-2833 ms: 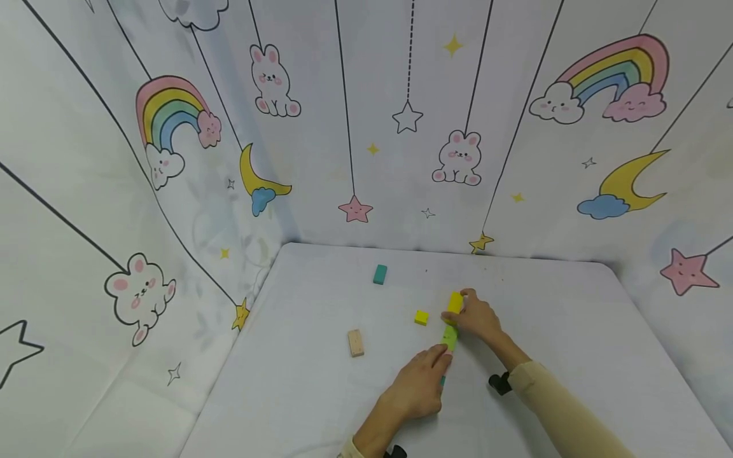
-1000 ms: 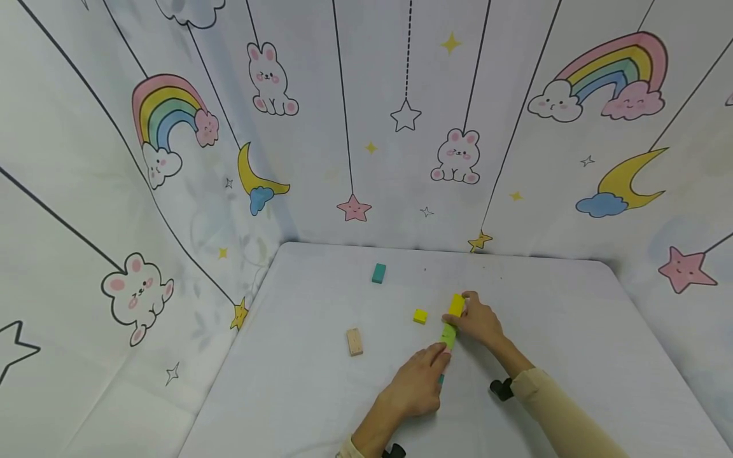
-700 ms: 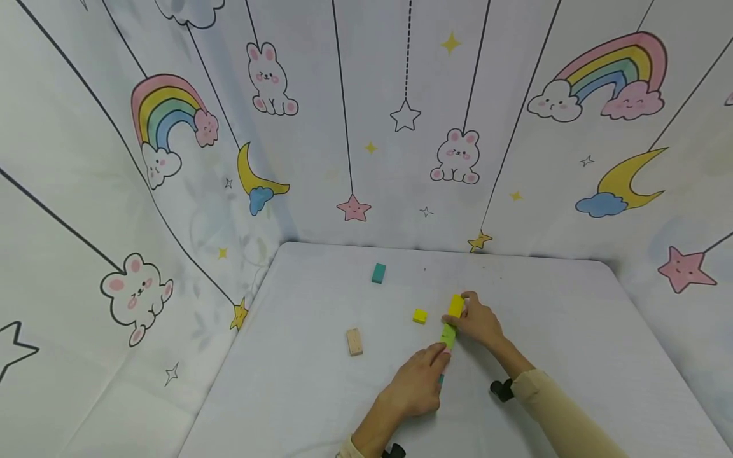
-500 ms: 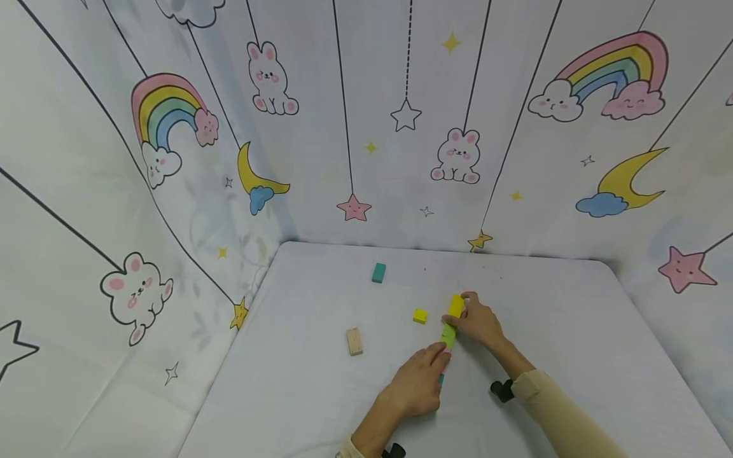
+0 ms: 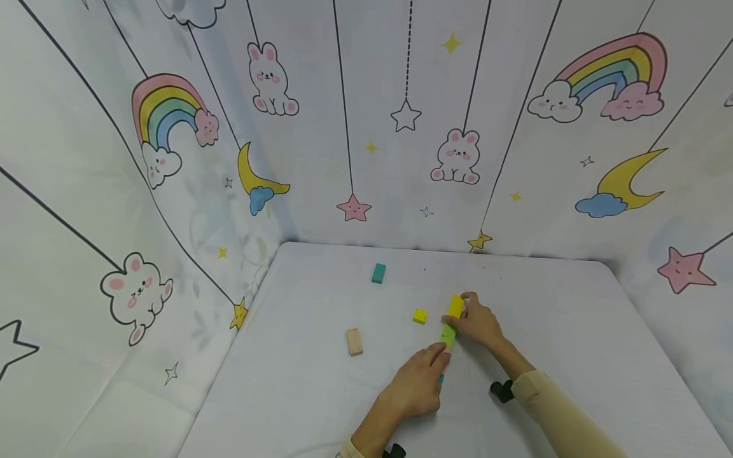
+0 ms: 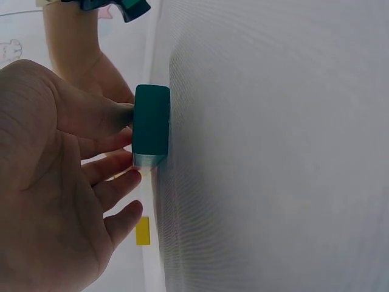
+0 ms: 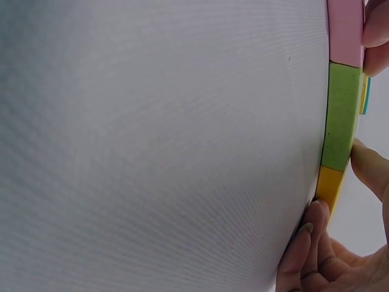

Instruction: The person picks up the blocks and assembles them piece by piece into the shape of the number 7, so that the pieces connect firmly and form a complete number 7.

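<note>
On the white table several blocks lie end to end in a line. The left hand (image 5: 415,385) holds the near end, over the teal block (image 6: 151,120) and the pink block (image 7: 346,31). Its thumb is at the teal one; its fingertips reach the pink one. A light green block (image 7: 341,115) comes after these. At the far end the right hand (image 5: 476,318) grips the long yellow block (image 5: 455,306) between thumb and fingers. In the head view the left hand hides most of the pink and teal blocks.
A small yellow block (image 5: 420,316) lies left of the line. Farther left is a plain wooden block (image 5: 354,342), and another teal block (image 5: 378,273) lies toward the back. A patterned cloth wall (image 5: 366,127) rises behind the table's back edge (image 5: 527,257).
Over the last second the hands and blocks stay put. Compared with the earliest frame, the yellow block's far end has shifted very slightly right; the view has also shifted slightly.
</note>
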A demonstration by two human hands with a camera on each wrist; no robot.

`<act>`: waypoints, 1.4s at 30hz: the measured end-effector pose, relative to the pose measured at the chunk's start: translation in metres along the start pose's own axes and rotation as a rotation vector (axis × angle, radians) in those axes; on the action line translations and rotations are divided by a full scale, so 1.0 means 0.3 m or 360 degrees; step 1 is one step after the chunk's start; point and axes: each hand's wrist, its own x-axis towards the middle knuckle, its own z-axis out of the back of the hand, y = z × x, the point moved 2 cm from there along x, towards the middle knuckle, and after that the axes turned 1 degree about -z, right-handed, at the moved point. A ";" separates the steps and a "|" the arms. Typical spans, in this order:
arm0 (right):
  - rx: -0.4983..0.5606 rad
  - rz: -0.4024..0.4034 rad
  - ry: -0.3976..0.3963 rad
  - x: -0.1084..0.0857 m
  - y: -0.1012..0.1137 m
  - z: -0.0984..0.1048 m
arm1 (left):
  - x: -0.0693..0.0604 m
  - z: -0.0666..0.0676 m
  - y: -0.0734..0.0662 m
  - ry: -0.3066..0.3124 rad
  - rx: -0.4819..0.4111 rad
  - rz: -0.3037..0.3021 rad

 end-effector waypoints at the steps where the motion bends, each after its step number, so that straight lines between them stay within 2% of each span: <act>1: 0.0003 0.0000 0.0000 0.000 0.000 0.000 | 0.000 0.000 0.000 0.0003 -0.0001 -0.0001; 10: -0.0003 -0.0004 0.0009 0.004 -0.003 -0.005 | -0.001 0.001 0.001 -0.0011 -0.0010 -0.0020; 34: 0.0064 -0.0009 0.0037 0.011 -0.009 0.015 | 0.002 0.002 0.001 0.0011 -0.0052 0.0015; 42: 0.0055 -0.0039 0.0087 0.008 -0.006 0.019 | 0.002 -0.005 0.004 0.0017 -0.0053 0.0022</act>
